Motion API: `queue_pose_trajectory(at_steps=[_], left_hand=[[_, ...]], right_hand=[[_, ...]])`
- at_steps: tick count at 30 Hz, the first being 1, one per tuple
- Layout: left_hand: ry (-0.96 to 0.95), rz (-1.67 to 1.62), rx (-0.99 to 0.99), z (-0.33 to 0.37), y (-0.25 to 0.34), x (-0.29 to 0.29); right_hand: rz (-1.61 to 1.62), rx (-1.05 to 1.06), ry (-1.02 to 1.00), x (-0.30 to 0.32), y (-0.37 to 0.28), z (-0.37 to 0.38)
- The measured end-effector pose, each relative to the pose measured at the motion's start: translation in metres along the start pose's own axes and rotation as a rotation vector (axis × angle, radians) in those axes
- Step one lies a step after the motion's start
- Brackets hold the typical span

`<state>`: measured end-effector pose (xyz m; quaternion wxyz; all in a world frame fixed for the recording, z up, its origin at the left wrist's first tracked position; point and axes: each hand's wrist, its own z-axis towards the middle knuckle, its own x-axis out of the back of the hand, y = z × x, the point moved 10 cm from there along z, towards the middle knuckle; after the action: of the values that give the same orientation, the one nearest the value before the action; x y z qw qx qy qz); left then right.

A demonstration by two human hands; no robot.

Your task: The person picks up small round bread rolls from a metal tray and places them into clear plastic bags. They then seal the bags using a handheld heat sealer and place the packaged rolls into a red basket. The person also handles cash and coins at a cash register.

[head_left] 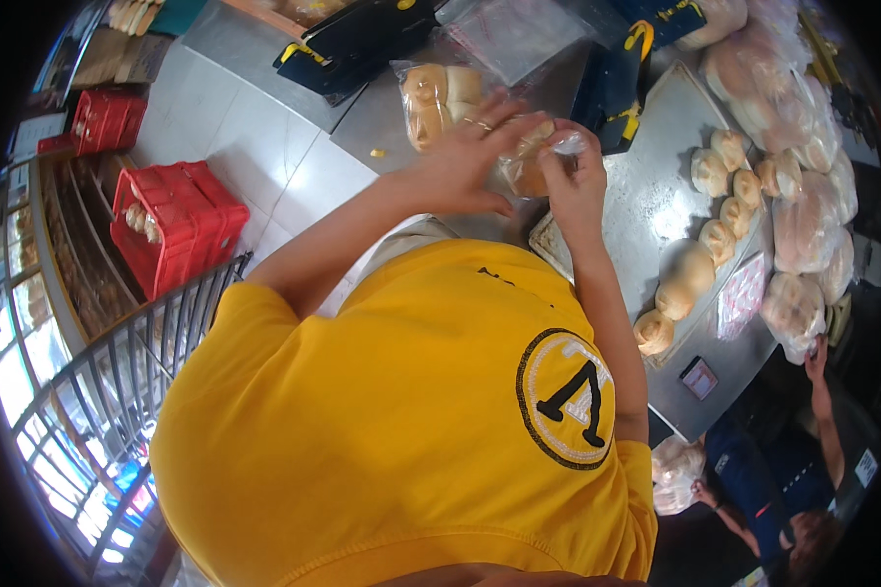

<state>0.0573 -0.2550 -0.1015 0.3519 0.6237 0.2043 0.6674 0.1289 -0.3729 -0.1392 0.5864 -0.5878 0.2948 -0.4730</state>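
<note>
A clear plastic bag with golden-topped bread rolls (526, 172) is in front of my body, above the metal table. My right hand (579, 174) pinches the gathered plastic at the bag's right end between thumb and fingers. My left hand (465, 161) reaches across from the left with its fingers stretched out, the tips at the bag's upper left side. Whether its palm presses on the bag I cannot tell. Just beyond the left hand lies another clear bag of bread rolls (429, 96), flat on the table and partly covered by my fingers.
A metal baking tray (646, 181) to the right bears a row of round buns (719, 240). Bagged bread (808, 220) is piled along its far side. Dark bins with yellow edges (607, 98) stand ahead. Red crates (191, 220) are on the floor at left. Another person (783, 470) works at lower right.
</note>
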Motion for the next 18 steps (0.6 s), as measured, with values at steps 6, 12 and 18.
queue_pose_trajectory(at_steps=[6,12,18], left_hand=[[-0.171,0.666,0.02,-0.032,-0.051,-0.007],[-0.138,0.555,-0.056,-0.011,-0.06,-0.006],[0.491,-0.378,0.202,-0.01,-0.121,0.072]], right_hand=[[-0.083,-0.003,0.009,0.004,0.008,0.007],[0.028,-0.15,0.005,0.004,0.016,0.008],[0.129,-0.197,-0.106,-0.003,0.006,-0.003]])
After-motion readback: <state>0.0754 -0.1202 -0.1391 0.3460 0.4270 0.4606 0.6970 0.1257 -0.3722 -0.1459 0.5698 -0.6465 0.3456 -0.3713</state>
